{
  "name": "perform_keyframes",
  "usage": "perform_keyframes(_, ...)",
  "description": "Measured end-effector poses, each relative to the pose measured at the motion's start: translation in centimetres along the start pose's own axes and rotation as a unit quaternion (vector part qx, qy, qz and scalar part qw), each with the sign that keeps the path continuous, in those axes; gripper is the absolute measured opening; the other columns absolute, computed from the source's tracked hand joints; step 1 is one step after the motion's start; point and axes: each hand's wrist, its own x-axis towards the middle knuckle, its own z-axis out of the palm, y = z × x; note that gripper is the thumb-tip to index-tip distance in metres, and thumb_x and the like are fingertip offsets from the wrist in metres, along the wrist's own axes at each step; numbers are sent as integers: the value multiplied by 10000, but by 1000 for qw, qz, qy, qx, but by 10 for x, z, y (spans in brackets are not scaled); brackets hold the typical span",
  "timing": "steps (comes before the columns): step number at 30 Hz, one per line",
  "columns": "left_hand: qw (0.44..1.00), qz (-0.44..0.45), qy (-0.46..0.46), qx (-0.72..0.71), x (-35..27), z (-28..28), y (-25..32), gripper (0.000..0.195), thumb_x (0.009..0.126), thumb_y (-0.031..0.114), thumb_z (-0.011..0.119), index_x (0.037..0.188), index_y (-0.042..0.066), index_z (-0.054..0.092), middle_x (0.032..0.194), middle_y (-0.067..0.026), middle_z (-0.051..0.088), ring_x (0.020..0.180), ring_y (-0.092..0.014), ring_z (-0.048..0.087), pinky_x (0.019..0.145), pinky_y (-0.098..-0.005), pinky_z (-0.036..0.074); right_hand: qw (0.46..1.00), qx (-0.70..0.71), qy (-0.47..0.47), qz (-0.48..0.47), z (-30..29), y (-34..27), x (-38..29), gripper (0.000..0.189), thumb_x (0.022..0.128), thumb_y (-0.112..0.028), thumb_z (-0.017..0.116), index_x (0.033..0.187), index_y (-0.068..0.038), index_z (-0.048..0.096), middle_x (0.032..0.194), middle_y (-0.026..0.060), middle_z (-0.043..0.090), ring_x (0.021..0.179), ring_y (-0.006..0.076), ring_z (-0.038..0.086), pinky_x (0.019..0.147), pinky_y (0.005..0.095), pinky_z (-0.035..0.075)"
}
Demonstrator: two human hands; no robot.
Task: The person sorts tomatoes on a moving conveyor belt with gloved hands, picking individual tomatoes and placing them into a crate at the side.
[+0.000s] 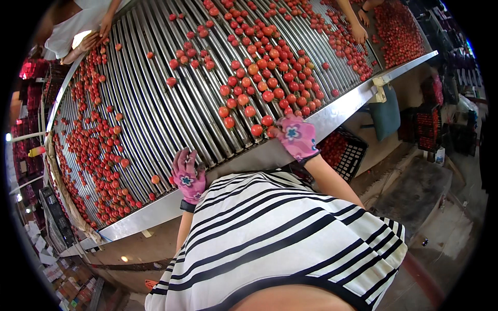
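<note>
Small red tomatoes (pixel 272 74) lie in scattered groups on a conveyor of steel rollers (pixel 144 97). At the near metal rim, my right hand (pixel 296 136), in a pink flowered glove, touches or nearly touches tomatoes at the edge of the middle group; its fingertips are partly hidden among them, and whether it grips one cannot be told. My left hand (pixel 188 174), gloved alike, rests over the near edge of the rollers with its fingers apart. A tomato (pixel 171 180) is right beside it, partly covered. Farther left is a dense band of tomatoes (pixel 101 147).
A metal rim (pixel 155 210) borders the rollers. Black crates (pixel 352 155) with tomatoes stand below it at right, near a blue-green chair back (pixel 385 116). Another person's hands (pixel 95 37) are at the upper left; a co-worker's hand (pixel 358 33) reaches over tomatoes at the upper right.
</note>
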Motion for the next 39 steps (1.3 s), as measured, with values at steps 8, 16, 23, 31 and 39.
perform_keyframes(8,998,-37,11,-52,6,6,12,407,722,89,610,1127,113,584,1167,-97,539,1138,-317,468,951,-440,368,981,-146,-108,-72,18,-32,20,134,731,-219,606,804,-106,607,756,52,628,704,276,626,583,373,483)
perform_keyframes(16,997,-32,18,-62,10,11,24,439,679,63,612,1115,100,584,1168,-100,547,1138,-312,468,954,-433,363,908,405,-63,91,-48,56,-6,382,845,-263,556,1157,-44,564,941,62,639,741,186,596,645,282,484)
perform_keyframes(23,996,-19,5,-84,14,15,32,443,661,67,623,1101,97,590,1157,-93,553,1128,-308,475,966,-421,364,760,569,65,306,-99,169,-112,363,872,-231,544,1152,-2,567,943,73,624,807,132,574,732,236,463)
perform_keyframes(31,999,0,25,-45,26,11,54,426,687,59,608,1111,86,578,1108,-119,568,1051,-319,523,907,-424,403,928,-52,254,269,-69,227,-104,475,810,-314,606,1249,-164,505,1269,132,483,1096,342,499,937,423,396)
perform_keyframes(39,997,-36,12,-68,28,19,61,486,635,67,616,1119,102,575,1152,-99,545,1117,-316,479,943,-430,378,970,70,211,101,-49,139,30,374,817,-172,614,1165,-52,553,1221,149,507,1108,322,505,945,369,404)
